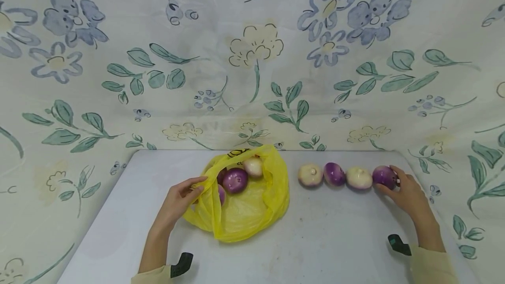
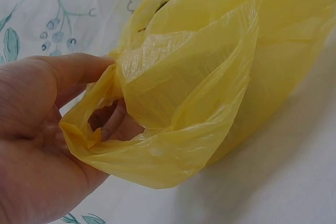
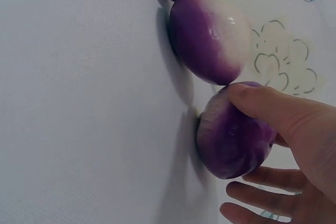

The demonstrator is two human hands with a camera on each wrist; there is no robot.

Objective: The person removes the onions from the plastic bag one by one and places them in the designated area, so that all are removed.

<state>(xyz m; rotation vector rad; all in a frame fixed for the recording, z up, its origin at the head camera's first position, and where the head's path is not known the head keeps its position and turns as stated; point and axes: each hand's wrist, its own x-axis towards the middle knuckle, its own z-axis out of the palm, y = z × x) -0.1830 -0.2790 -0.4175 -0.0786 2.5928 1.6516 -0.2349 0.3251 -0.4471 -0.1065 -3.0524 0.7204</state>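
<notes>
A yellow plastic bag (image 1: 244, 214) lies with its mouth spread on the table, with several purple-and-white turnips inside, one purple turnip (image 1: 235, 180) and a pale one (image 1: 253, 166) plainest. My left hand (image 1: 181, 198) pinches the bag's left edge; in the left wrist view the gathered film (image 2: 178, 156) loops by the fingers. At the right end of a row of turnips, my right hand (image 1: 408, 192) holds a purple turnip (image 1: 383, 177) between thumb and fingers. Close up, the thumb lies over that turnip (image 3: 233, 140), and the lower fingers stand apart from it.
Leftward from the held turnip, the row runs through a pale turnip (image 1: 359, 178), a purple one (image 1: 334, 174) and another pale one (image 1: 310, 175), close together. A white table (image 1: 315, 240) lies beneath. Flower-printed cloth (image 1: 213, 56) rises behind it.
</notes>
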